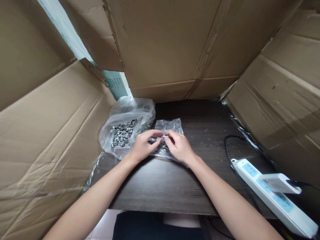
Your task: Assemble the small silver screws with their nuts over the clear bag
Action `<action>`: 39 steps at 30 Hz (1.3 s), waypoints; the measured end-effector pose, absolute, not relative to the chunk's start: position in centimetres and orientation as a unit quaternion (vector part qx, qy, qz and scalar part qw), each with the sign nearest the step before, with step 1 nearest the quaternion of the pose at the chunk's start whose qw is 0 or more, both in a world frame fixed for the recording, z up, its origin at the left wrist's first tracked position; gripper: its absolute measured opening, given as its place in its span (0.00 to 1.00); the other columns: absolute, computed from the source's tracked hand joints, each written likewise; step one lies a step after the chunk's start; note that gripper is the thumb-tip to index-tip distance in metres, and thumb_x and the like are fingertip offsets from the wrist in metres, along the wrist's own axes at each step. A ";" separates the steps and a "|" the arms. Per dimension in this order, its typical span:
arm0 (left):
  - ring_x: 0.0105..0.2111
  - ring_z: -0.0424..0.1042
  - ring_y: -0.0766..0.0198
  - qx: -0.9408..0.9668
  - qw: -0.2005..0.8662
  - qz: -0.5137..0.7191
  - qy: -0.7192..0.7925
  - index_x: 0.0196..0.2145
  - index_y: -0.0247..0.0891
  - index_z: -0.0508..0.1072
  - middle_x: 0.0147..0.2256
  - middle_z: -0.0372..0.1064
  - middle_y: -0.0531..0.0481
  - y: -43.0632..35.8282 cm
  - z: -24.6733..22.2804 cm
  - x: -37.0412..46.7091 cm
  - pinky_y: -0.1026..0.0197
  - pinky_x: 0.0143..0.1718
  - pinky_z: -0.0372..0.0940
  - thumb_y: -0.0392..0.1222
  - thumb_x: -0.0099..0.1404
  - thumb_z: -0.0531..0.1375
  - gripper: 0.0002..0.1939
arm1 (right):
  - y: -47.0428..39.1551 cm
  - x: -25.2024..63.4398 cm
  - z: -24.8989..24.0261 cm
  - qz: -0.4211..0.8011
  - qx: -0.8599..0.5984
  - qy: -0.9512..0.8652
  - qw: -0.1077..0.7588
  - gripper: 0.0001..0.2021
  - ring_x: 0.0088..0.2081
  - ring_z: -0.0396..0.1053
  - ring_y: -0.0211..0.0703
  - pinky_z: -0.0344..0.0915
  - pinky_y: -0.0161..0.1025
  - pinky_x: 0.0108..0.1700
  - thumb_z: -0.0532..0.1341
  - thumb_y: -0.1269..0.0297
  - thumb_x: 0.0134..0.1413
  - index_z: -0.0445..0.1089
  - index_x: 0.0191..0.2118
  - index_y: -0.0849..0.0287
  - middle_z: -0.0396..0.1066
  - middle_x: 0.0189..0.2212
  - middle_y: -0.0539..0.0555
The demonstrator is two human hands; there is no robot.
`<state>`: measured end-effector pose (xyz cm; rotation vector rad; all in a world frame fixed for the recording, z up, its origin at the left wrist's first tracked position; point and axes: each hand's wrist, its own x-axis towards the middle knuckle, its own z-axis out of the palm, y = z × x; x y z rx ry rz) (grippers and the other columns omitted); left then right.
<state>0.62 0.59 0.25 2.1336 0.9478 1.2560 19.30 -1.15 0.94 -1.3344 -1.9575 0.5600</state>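
Note:
My left hand (145,144) and my right hand (180,146) meet over a small clear plastic bag (170,124), fingertips nearly touching. Between them is a small shiny metal screw (164,136), pinched by the thumb and fingers of both hands; its finer shape is too small to make out. More small metal pieces (163,146) lie beneath my fingers on the clear plastic, partly hidden by my hands. Just left of my left hand, a larger translucent plastic bag (136,106) lies open with a heap of metal screws (123,133) in it.
Cardboard walls (170,43) enclose the dark wooden table (202,123) at the back and both sides. On the right lies a white power strip (272,196) with a plug-in adapter (281,182) and a black cable (226,150). The table's front edge is close to my lap.

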 end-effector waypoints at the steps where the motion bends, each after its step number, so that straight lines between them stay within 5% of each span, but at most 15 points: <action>1: 0.38 0.80 0.64 0.782 0.241 0.459 0.346 0.46 0.36 0.76 0.40 0.80 0.48 0.6 0.2 0.6 0.62 0.45 0.76 0.33 0.65 0.63 0.10 | -1.1 19.3 0.9 0.216 -0.511 -0.756 0.348 0.07 0.30 0.68 0.42 0.59 0.37 0.34 0.55 0.65 0.64 0.70 0.39 0.56 0.74 0.30 0.51; 7: 0.38 0.80 0.64 0.782 0.237 0.461 0.348 0.45 0.35 0.77 0.40 0.80 0.48 0.6 0.3 0.6 0.63 0.44 0.76 0.34 0.66 0.64 0.10 | -1.1 19.3 0.8 0.216 -0.507 -0.754 0.358 0.11 0.36 0.72 0.44 0.62 0.38 0.39 0.52 0.64 0.67 0.71 0.38 0.56 0.76 0.35 0.53; 15: 0.38 0.80 0.64 0.781 0.241 0.460 0.347 0.46 0.36 0.76 0.41 0.80 0.48 0.6 0.2 0.6 0.62 0.45 0.76 0.35 0.66 0.63 0.10 | -1.1 19.3 0.7 0.213 -0.501 -0.754 0.368 0.06 0.29 0.67 0.41 0.59 0.37 0.33 0.56 0.66 0.63 0.71 0.39 0.56 0.73 0.29 0.51; 39: 0.38 0.80 0.63 0.787 0.235 0.454 0.344 0.46 0.36 0.76 0.40 0.79 0.47 0.6 0.3 0.6 0.61 0.44 0.76 0.35 0.66 0.63 0.10 | -1.0 19.3 0.7 0.230 -0.495 -0.758 0.358 0.10 0.32 0.69 0.42 0.60 0.38 0.37 0.52 0.64 0.67 0.68 0.35 0.56 0.73 0.31 0.51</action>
